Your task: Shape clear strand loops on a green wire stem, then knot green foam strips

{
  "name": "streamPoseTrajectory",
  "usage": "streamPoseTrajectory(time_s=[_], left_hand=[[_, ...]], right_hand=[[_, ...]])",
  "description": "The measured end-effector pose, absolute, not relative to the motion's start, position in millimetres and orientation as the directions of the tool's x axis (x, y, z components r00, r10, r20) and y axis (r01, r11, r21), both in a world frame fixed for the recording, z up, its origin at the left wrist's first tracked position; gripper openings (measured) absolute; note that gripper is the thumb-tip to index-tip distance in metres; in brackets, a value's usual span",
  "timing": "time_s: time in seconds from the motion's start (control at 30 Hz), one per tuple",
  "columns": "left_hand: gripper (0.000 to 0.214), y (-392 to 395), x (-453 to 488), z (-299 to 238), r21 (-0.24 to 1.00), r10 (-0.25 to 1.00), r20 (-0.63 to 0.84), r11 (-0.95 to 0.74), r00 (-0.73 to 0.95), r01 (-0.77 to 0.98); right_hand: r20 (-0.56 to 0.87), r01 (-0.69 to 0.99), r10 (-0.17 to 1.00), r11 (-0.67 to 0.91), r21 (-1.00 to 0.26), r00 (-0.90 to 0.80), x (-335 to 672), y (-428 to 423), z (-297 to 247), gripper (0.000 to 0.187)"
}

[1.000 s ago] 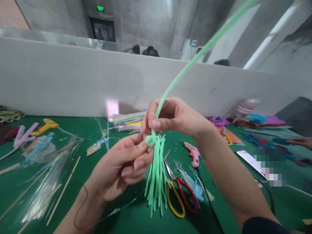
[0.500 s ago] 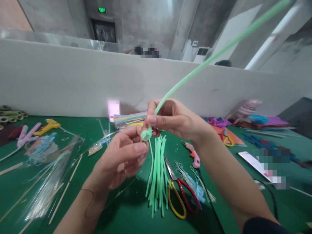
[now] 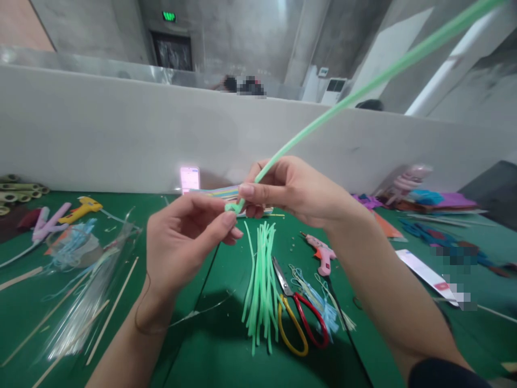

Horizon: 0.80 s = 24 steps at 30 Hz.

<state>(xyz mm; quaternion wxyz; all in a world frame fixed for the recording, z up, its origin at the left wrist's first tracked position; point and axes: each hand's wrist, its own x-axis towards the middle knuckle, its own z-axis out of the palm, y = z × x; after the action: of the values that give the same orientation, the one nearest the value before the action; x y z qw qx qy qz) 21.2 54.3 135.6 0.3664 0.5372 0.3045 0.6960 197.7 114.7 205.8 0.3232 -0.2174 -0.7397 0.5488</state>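
Note:
A light green pipe cleaner [image 3: 323, 122] runs from my fingers up to the top right corner, its near end coiled into a small knot. My left hand [image 3: 189, 237] pinches that coiled end between thumb and fingertips. Just above it, my right hand [image 3: 294, 191] grips the straight stem with thumb and index finger. Below my hands a bundle of green pipe cleaners [image 3: 262, 285] lies on the green table [image 3: 210, 345]. Scissors with one yellow and one red handle [image 3: 293, 304] rest against its right side, blades pointing away.
A pink glue gun [image 3: 321, 253] and blue and cream strings [image 3: 317, 304] lie right of the scissors. Phones stand at the back [image 3: 189, 179] and lie at the right [image 3: 424, 275]. Left are a yellow glue gun [image 3: 83, 209], thin wooden sticks [image 3: 113, 310] and clear plastic packaging [image 3: 84, 307]. A white partition [image 3: 121, 129] closes the back.
My left hand has turned and risen, now pinching the coil from its left side. The coiled end has shifted slightly left and up, and the right hand moved a little with it.

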Motion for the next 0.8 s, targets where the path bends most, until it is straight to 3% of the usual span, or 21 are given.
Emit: streamPoseTrajectory(time_s=[0.17, 0.4, 0.57, 0.8], left_hand=[[0.007, 51.3, 19.7, 137.9, 0.811, 0.884, 0.467, -0.435, -0.017, -0.392], [0.008, 56.3, 21.7, 131.7, 0.754, 0.878, 0.439, -0.245, 0.191, -0.610], [0.020, 71.6, 18.2, 122.9, 0.771, 0.898, 0.360, -0.135, 0.252, -0.622], [0.037, 103.7, 15.2, 104.0, 0.826, 0.883, 0.279, -0.020, 0.377, -0.564]], right_hand=[[0.299, -0.067, 0.628, 0.365, -0.928, -0.718, 197.3, 114.7, 208.0, 0.015], [0.197, -0.161, 0.604, 0.114, -0.980, -0.772, 184.1, 123.8, 187.0, 0.021], [0.142, -0.290, 0.672, -0.113, -0.950, -0.727, 177.2, 121.9, 159.9, 0.027], [0.177, -0.429, 0.760, -0.146, -0.892, -0.626, 175.1, 133.6, 117.9, 0.026]])
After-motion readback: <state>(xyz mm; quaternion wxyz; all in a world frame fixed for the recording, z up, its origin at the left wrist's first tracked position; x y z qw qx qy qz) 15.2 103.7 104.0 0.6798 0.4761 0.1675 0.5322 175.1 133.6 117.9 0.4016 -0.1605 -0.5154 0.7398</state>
